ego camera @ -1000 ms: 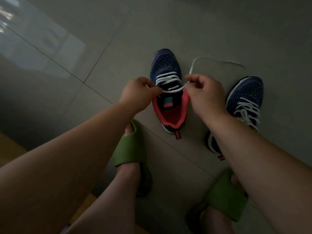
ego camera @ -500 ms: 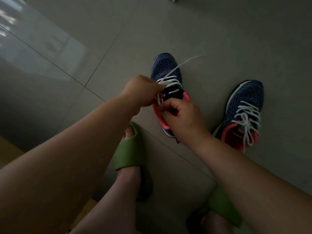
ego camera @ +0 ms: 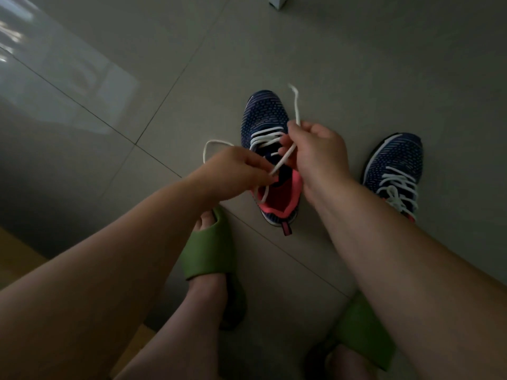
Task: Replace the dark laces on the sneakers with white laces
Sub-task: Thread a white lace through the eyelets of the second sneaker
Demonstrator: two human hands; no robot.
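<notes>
On the tiled floor (ego camera: pixel 315 64) two sneakers (ego camera: pixel 264 119); both hands' fingers (ego camera: pixel 253 161) pinch one white lace (ego camera: pixel 285 156).

Both forearms reach forward, converging toward 12 o'clock. Left hand (ego camera: pixel 233 171) knuckles up, fingers curled, fingertips pinched together, pointing toward 3 o'clock. Right hand (ego camera: pixel 315 152) higher, fingers curled in, pinching.
</notes>
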